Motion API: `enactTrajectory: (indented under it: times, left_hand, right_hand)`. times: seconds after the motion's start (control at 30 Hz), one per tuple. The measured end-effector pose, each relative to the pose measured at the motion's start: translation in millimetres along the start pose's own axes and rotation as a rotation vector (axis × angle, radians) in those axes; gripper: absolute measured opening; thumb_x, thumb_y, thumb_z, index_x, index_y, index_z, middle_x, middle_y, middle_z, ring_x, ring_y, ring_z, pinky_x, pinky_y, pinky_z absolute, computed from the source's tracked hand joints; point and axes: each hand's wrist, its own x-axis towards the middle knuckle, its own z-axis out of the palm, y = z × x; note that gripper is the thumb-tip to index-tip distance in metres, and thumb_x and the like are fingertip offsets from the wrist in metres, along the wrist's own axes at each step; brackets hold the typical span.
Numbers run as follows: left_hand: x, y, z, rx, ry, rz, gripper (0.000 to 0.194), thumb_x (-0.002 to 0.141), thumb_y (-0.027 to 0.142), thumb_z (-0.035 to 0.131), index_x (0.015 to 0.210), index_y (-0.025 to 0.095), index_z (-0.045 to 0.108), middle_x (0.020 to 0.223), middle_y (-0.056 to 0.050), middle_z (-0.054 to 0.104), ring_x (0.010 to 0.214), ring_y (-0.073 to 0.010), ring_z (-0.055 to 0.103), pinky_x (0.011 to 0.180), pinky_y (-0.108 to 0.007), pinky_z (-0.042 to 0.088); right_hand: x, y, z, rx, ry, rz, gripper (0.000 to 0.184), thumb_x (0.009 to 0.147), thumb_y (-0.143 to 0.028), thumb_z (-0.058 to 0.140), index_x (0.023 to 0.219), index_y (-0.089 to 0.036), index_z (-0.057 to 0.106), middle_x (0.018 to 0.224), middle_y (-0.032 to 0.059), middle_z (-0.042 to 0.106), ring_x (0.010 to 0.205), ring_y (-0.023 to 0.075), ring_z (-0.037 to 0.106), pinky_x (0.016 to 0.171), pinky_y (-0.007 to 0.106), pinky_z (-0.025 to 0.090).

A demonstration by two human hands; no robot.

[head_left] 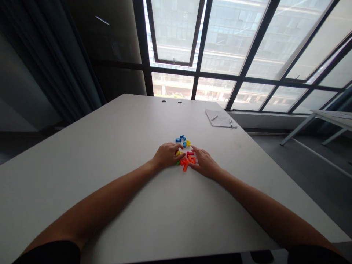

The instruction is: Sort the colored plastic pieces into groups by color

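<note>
Okay, head view: left hand cupped, thumb and fingers apart, around yellow pieces. Right hand likewise loosely spread, ungripped, beside orange pieces and a red piece, all between both hands on the surface. Blue pieces just beyond left hand; paper with pens well beyond right hand.

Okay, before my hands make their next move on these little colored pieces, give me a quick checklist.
1. Hands flanking the pile: ok, left hand and right hand on opposite sides.
2. Left hand's grip: cannot tell; its fingers are too close to the pieces.
3. Blue pieces uncovered: ok, just beyond the hands.
4. Green piece fully visible: not ok, partly hidden by the left hand.
5. Paper and pens apart from the pile: ok, farther off to the right.
</note>
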Motion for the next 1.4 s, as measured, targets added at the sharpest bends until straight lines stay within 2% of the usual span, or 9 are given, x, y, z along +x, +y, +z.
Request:
enactTrajectory:
  times: [0.13, 0.23, 0.33, 0.47, 0.6, 0.73, 1.0, 1.13, 1.4]
  left_hand:
    - [7, 2, -5.6, -0.227, 0.235, -0.042, 0.033, 0.102, 0.053, 0.057, 0.113, 0.024, 0.068, 0.095, -0.004, 0.075, 0.088, -0.0218, 0.071, 0.085, -0.035, 0.056]
    - [2, 0, -12.4, -0.274, 0.286, -0.002, 0.034, 0.104, 0.052, 0.057, 0.116, 0.022, 0.066, 0.101, -0.006, 0.073, 0.094, -0.0222, 0.069, 0.090, -0.037, 0.055]
    - [-17, -4, -15.6, -0.154, 0.154, 0.047, 0.043, 0.100, 0.058, 0.062, 0.125, 0.023, 0.066, 0.116, -0.010, 0.070, 0.108, -0.0271, 0.066, 0.099, -0.043, 0.055]
    - [-42, -10, -12.6, -0.014, -0.032, 0.120, 0.087, 0.083, 0.073, 0.077, 0.152, 0.026, 0.055, 0.153, -0.018, 0.053, 0.143, -0.0393, 0.049, 0.119, -0.057, 0.043]
    - [-38, -9, -4.9, 0.014, -0.103, 0.141, 0.109, 0.078, 0.077, 0.080, 0.167, 0.029, 0.037, 0.171, -0.018, 0.035, 0.158, -0.0425, 0.032, 0.128, -0.063, 0.030]
    - [-14, -10, -0.4, 0.063, -0.133, 0.112, 0.109, 0.082, 0.069, 0.082, 0.170, 0.031, 0.030, 0.172, -0.017, 0.034, 0.157, -0.0406, 0.037, 0.127, -0.068, 0.026]
    - [31, -29, -1.0, 0.127, -0.295, 0.044, 0.110, 0.084, 0.081, 0.069, 0.170, 0.024, 0.031, 0.177, -0.021, 0.020, 0.162, -0.0430, 0.025, 0.128, -0.068, 0.021]
    - [48, -29, 4.5, 0.154, -0.363, 0.102, 0.101, 0.089, 0.082, 0.060, 0.167, 0.023, 0.037, 0.176, -0.019, 0.026, 0.162, -0.0394, 0.027, 0.130, -0.063, 0.017]
    - [60, -26, 7.5, 0.099, -0.427, 0.091, 0.087, 0.097, 0.077, 0.050, 0.166, 0.024, 0.037, 0.165, -0.014, 0.049, 0.151, -0.0326, 0.047, 0.124, -0.044, 0.036]
  right_hand:
    - [2, -4, -2, -0.017, 0.010, 0.029, 0.074, 0.098, -0.047, 0.066, 0.162, -0.017, 0.042, 0.151, 0.0215, 0.062, 0.142, 0.0372, 0.057, 0.120, 0.059, 0.043]
    - [2, -5, -4, 0.004, 0.017, 0.044, 0.072, 0.099, -0.047, 0.065, 0.160, -0.016, 0.044, 0.150, 0.0215, 0.062, 0.141, 0.0373, 0.058, 0.119, 0.058, 0.044]
    - [3, -4, -3, 0.062, 0.039, 0.064, 0.071, 0.098, -0.048, 0.066, 0.159, -0.018, 0.045, 0.148, 0.0202, 0.064, 0.140, 0.0364, 0.058, 0.118, 0.058, 0.045]
    - [5, -7, 5, 0.187, 0.047, 0.134, 0.069, 0.103, -0.053, 0.058, 0.161, -0.020, 0.043, 0.154, 0.0199, 0.059, 0.147, 0.0367, 0.052, 0.122, 0.062, 0.039]
    - [10, -20, 16, 0.332, 0.075, 0.167, 0.078, 0.102, -0.066, 0.054, 0.166, -0.025, 0.035, 0.167, 0.0170, 0.045, 0.157, 0.0378, 0.039, 0.127, 0.064, 0.032]
    - [16, -25, 19, 0.451, 0.097, 0.038, 0.081, 0.102, -0.065, 0.054, 0.168, -0.027, 0.027, 0.170, 0.0155, 0.040, 0.158, 0.0319, 0.038, 0.129, 0.057, 0.034]
    - [12, 6, 6, 0.248, 0.206, 0.091, 0.072, 0.104, -0.060, 0.051, 0.161, -0.018, 0.038, 0.162, 0.0222, 0.048, 0.153, 0.0350, 0.044, 0.128, 0.060, 0.033]
    - [8, 5, 5, 0.212, 0.188, 0.100, 0.063, 0.106, -0.052, 0.048, 0.158, -0.017, 0.041, 0.148, 0.0216, 0.060, 0.141, 0.0334, 0.056, 0.122, 0.057, 0.042]
    - [4, -1, 6, 0.071, 0.183, 0.146, 0.054, 0.106, -0.045, 0.052, 0.151, -0.016, 0.048, 0.127, 0.0170, 0.070, 0.122, 0.0320, 0.065, 0.112, 0.053, 0.048]
